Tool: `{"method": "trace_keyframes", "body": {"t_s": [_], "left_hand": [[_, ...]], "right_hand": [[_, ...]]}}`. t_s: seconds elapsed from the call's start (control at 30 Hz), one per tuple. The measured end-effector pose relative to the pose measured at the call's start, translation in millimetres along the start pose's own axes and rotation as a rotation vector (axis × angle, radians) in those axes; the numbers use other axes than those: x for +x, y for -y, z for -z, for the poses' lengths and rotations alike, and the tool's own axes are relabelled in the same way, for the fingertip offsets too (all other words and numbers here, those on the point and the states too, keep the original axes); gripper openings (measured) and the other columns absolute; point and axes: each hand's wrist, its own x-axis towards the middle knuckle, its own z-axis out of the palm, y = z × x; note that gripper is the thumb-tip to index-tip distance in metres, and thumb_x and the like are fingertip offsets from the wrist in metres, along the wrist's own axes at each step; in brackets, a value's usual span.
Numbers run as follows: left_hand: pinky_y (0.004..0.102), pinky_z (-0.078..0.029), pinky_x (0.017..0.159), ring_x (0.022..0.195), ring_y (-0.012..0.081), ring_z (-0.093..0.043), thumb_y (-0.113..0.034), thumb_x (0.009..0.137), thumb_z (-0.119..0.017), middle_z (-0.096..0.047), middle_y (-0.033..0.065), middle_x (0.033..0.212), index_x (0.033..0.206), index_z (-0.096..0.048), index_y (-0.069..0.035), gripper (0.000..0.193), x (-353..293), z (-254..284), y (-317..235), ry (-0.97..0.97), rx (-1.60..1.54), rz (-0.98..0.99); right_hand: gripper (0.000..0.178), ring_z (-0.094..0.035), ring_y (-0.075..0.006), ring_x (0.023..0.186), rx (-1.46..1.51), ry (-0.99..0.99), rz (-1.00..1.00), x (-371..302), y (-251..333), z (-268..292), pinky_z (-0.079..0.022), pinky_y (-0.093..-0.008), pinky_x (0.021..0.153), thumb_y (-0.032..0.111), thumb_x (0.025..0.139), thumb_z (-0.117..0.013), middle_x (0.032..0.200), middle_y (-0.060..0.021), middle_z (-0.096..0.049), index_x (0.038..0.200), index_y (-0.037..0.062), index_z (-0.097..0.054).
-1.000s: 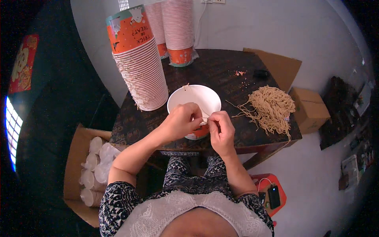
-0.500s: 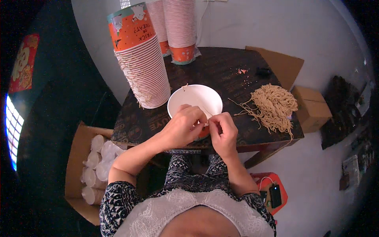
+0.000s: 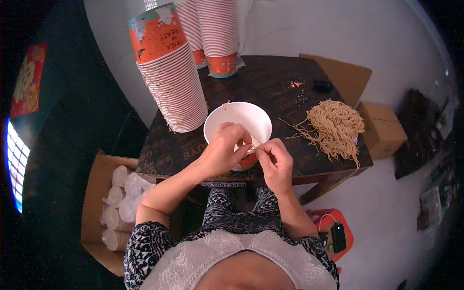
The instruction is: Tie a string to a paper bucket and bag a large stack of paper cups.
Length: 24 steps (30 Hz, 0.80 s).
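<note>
A round paper bucket (image 3: 251, 116), white inside and orange outside, stands at the table's near edge with its mouth up. Both my hands meet over its near rim. My left hand (image 3: 223, 149) is curled, its thumb against a thin tan cord (image 3: 257, 139) at the rim. Pinched between the thumb and forefinger of my right hand (image 3: 275, 162) is the same cord. A bit of tan cord (image 3: 226, 103) also shows at the bucket's far left rim. My fingers hide most of the near rim and the cord's end.
A tall stack of nested buckets (image 3: 176, 89) with cords hanging along it stands at left; wrapped stacks (image 3: 220, 38) are behind. A cord pile (image 3: 336, 126) and pink scraps (image 3: 296, 85) lie at right. An open carton (image 3: 92, 208) is lower left, a red stool (image 3: 349, 241) lower right.
My left fingers have shifted and curled a little at the rim, with the thumb nearer the right fingertips. My right hand stays pinched in nearly the same place.
</note>
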Motion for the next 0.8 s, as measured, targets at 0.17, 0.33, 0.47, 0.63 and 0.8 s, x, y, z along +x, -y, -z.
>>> {"method": "trace_keyframes", "body": {"t_s": [0.17,0.33,0.47,0.63,0.8], "left_hand": [[0.0536,-0.029,0.103,0.091,0.0267,-0.059,0.001,0.069,-0.064,-0.061,0.0092,0.09,0.086,-0.062,-0.004,0.017,-8.0,0.3,-1.7,-0.017,0.211,-0.273],[0.0603,-0.02,0.107,0.092,0.0259,-0.06,0.001,0.07,-0.066,-0.06,0.0085,0.092,0.088,-0.063,-0.005,0.019,-10.3,-2.0,-7.9,-0.015,0.175,-0.26],[0.06,-0.019,0.107,0.091,0.0247,-0.06,0.002,0.071,-0.067,-0.06,0.0065,0.088,0.085,-0.061,-0.006,0.017,-9.5,-1.7,-1.6,0.027,0.155,-0.287],[0.0601,-0.019,0.108,0.088,0.025,-0.06,0.001,0.073,-0.066,-0.06,0.0063,0.084,0.081,-0.058,-0.005,0.013,-7.7,-1.7,5.1,0.024,0.154,-0.32],[0.0607,-0.017,0.109,0.087,0.026,-0.06,0.003,0.074,-0.063,-0.06,0.0071,0.084,0.08,-0.054,-0.004,0.013,-5.9,3.2,2.6,0.049,0.165,-0.325]], "right_hand": [[0.003,-0.054,-0.0126,0.068,0.015,-0.004,-0.043,-0.6,-0.5,0.6,-0.043,-0.0252,0.059,0.001,0.084,-0.062,0.079,-0.0062,-0.055,0.083,-0.0013,-0.06],[0.004,-0.054,-0.0119,0.067,0.026,0.004,-0.073,-1.4,2.0,-1.2,-0.043,-0.0248,0.06,0.002,0.085,-0.062,0.078,-0.0058,-0.055,0.083,-0.0012,-0.06],[0.005,-0.054,-0.0125,0.067,0.012,0.007,-0.067,-2.2,2.6,-1.2,-0.043,-0.0251,0.059,0.003,0.085,-0.062,0.078,-0.006,-0.056,0.082,-0.0014,-0.06],[0.004,-0.055,-0.0139,0.067,-0.026,0.041,-0.067,-1.2,3.6,5.1,-0.043,-0.026,0.06,0.001,0.084,-0.062,0.078,-0.0073,-0.056,0.082,-0.0016,-0.06],[0.002,-0.056,-0.0199,0.068,-0.166,0.009,0.038,4.0,1.2,14.9,-0.044,-0.0292,0.06,-0.002,0.083,-0.06,0.079,-0.0096,-0.055,0.085,-0.0006,-0.059]]}}
